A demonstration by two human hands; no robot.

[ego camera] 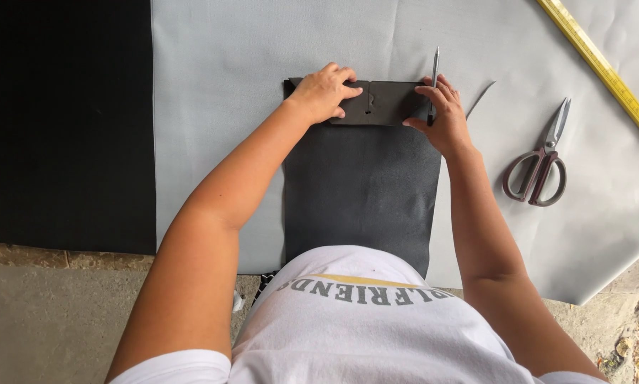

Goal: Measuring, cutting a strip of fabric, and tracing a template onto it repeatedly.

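I see left hand flat, pinning dark template on grey fabric; right hand gripping pen. Far-right edge being traced; scissors untouched, cutting left.

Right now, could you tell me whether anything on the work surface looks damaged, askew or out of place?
One thing: the grey sheet has a short curved slit beside the right hand, which holds a pen. The dark template lies square under both hands; the scissors lie clear.
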